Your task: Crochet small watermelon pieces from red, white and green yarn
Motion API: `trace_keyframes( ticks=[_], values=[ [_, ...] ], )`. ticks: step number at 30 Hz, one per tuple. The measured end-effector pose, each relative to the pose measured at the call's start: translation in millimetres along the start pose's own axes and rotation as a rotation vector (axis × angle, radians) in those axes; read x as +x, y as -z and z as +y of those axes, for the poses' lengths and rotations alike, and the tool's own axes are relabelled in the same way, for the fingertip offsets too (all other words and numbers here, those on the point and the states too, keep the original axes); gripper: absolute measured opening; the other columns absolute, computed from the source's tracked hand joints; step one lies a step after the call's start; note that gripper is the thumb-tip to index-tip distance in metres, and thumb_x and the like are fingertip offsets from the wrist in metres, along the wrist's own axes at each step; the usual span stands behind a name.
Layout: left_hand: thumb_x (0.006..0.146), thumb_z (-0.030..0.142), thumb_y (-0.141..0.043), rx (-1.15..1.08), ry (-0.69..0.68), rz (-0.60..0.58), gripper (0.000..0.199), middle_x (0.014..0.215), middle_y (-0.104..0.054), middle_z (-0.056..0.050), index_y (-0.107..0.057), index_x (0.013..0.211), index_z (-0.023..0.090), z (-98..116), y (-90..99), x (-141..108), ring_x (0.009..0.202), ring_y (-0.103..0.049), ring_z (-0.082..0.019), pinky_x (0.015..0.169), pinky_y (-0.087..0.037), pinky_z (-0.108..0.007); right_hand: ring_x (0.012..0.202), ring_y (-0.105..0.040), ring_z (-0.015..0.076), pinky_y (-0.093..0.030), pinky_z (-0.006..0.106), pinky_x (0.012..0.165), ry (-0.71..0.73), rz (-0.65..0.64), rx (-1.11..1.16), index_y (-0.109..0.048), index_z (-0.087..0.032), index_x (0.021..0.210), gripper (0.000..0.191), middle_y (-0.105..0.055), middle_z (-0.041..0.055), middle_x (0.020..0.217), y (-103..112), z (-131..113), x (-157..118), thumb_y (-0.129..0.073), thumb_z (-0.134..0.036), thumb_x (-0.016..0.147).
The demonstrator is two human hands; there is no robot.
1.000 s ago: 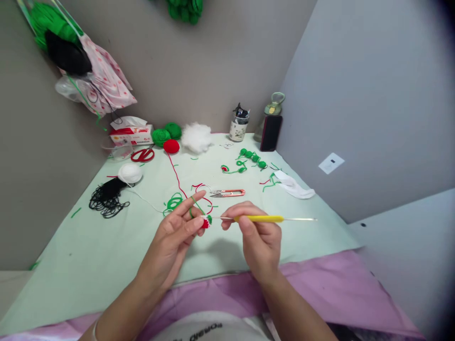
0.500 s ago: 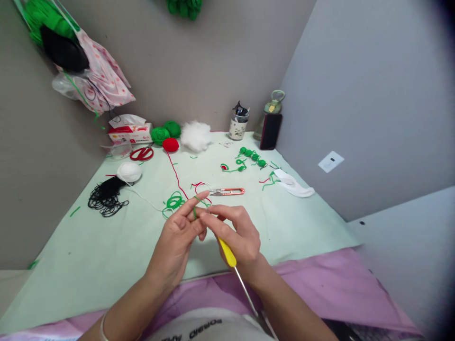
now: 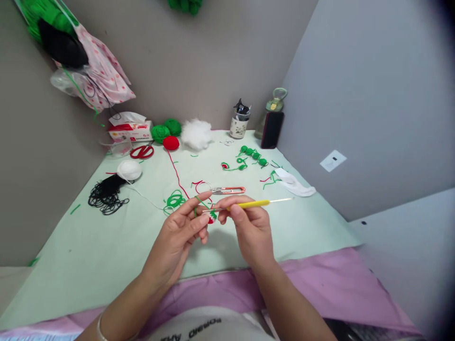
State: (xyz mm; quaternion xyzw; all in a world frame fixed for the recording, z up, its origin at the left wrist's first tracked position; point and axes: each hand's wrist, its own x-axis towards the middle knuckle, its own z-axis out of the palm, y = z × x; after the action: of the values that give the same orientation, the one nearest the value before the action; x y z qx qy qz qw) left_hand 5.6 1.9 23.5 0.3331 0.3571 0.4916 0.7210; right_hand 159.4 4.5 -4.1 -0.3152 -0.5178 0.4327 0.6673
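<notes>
Between the thumb and fingers of my left hand [image 3: 179, 232] is a small red, white and green crochet piece [image 3: 212, 217]. Green yarn loops round the raised index finger of that hand. My right hand [image 3: 250, 227] grips a crochet hook with a yellow handle [image 3: 253, 204], held almost level, its metal tip at the top of the piece. Just beyond the fingers lie orange-handled thread snips [image 3: 229, 191] and a loose coil of green yarn [image 3: 174, 201].
At the back stand a tissue box [image 3: 131, 131], green yarn balls, a red ball [image 3: 171, 143], white stuffing [image 3: 196, 134], a pen cup [image 3: 239, 124], a bottle and a phone [image 3: 272, 130]. White and black yarn [image 3: 108, 193] lie left; green crocheted pieces [image 3: 256, 155] lie right.
The yellow hook has swung from pointing down toward my body to nearly level, pointing right. My right hand has turned and shifted slightly right, and the small crochet piece now shows.
</notes>
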Motion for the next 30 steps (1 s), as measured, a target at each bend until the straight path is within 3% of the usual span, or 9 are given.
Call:
trace_keyframes(
  ticks=[4,7,12,16,19,21,25,28,30],
  values=[
    [0.079,0.025,-0.088,0.016,0.017,-0.009,0.041,0.081,-0.061,0.002,-0.081,0.119,0.026,1.9,1.4,-0.8,0.057,-0.051,-0.004,0.055,-0.048,-0.016,0.066,-0.067,0.0129,-0.06,0.03,0.067,-0.067,-0.035,0.097,-0.071,-0.02,0.095,0.022,-0.076,0.0038,0.088,4.0,-2.0,0.8,-0.061,-0.038,0.102],
    [0.079,0.025,-0.088,0.066,-0.017,0.017,0.04,0.083,-0.06,0.002,-0.082,0.118,0.027,0.9,2.9,-1.5,0.058,-0.05,-0.005,0.056,-0.047,-0.017,0.069,-0.07,0.0144,-0.061,0.031,0.07,-0.024,-0.042,0.003,-0.07,-0.02,0.096,0.022,-0.076,0.0045,0.089,4.8,-6.5,-3.1,-0.056,-0.036,0.105],
    [0.081,0.026,-0.085,0.2,-0.157,0.088,0.038,0.083,-0.06,0.002,-0.081,0.119,0.03,-6.0,5.6,-1.8,0.064,-0.054,-0.009,0.061,-0.05,-0.02,0.084,-0.073,0.0162,-0.061,0.032,0.076,0.269,-0.112,-0.341,-0.069,-0.022,0.109,0.021,-0.075,0.0061,0.099,3.5,-14.0,-11.2,-0.048,-0.02,0.106],
    [0.081,0.027,-0.085,0.267,-0.233,0.128,0.04,0.081,-0.061,0.002,-0.079,0.121,0.028,-10.9,5.6,-3.2,0.066,-0.054,-0.011,0.062,-0.051,-0.022,0.094,-0.074,0.0197,-0.062,0.033,0.077,0.53,-0.163,-0.601,-0.065,-0.023,0.117,0.024,-0.076,0.0065,0.094,0.6,-13.4,-12.1,-0.046,-0.013,0.105],
    [0.08,0.026,-0.086,0.219,-0.217,0.112,0.045,0.081,-0.062,0.003,-0.078,0.124,0.029,-11.6,4.6,-5.1,0.066,-0.055,-0.01,0.063,-0.051,-0.02,0.089,-0.074,0.019,-0.062,0.031,0.074,0.648,-0.165,-0.782,-0.066,-0.023,0.121,0.027,-0.075,0.0074,0.096,0.2,-7.1,-12.9,-0.05,-0.012,0.103],
    [0.079,0.026,-0.088,0.107,-0.124,0.075,0.047,0.077,-0.06,0.003,-0.077,0.126,0.027,-9.7,4.1,-5.0,0.064,-0.054,-0.009,0.06,-0.05,-0.019,0.09,-0.073,0.0197,-0.062,0.031,0.075,0.682,-0.167,-0.884,-0.07,-0.024,0.122,0.028,-0.075,0.0082,0.1,1.0,-3.0,-14.3,-0.055,-0.012,0.101],
    [0.075,0.023,-0.091,-0.126,0.116,0.012,0.046,0.067,-0.051,0.006,-0.08,0.12,0.017,-2.2,4.0,-0.3,0.054,-0.042,-0.004,0.05,-0.044,-0.014,0.091,-0.073,0.0207,-0.062,0.035,0.076,0.53,-0.068,-0.646,-0.073,-0.026,0.12,0.029,-0.075,0.0074,0.1,1.4,-3.7,-14.0,-0.056,-0.013,0.101],
    [0.076,0.02,-0.09,-0.125,0.063,0.029,0.045,0.064,-0.047,0.007,-0.08,0.12,0.018,0.5,2.7,1.8,0.053,-0.039,-0.003,0.048,-0.042,-0.012,0.074,-0.069,0.0177,-0.06,0.034,0.065,0.307,0.028,-0.335,-0.075,-0.023,0.103,0.021,-0.073,0.0056,0.089,-1.0,-8.3,-9.3,-0.054,-0.021,0.104],
    [0.077,0.022,-0.09,-0.059,0.011,0.013,0.043,0.068,-0.051,0.006,-0.081,0.119,0.022,-0.7,1.0,1.0,0.053,-0.04,-0.004,0.048,-0.043,-0.013,0.074,-0.069,0.0178,-0.059,0.033,0.063,0.247,0.025,-0.266,-0.075,-0.023,0.098,0.02,-0.074,0.0058,0.09,-2.9,-8.6,-6.6,-0.057,-0.025,0.103]
  ],
)
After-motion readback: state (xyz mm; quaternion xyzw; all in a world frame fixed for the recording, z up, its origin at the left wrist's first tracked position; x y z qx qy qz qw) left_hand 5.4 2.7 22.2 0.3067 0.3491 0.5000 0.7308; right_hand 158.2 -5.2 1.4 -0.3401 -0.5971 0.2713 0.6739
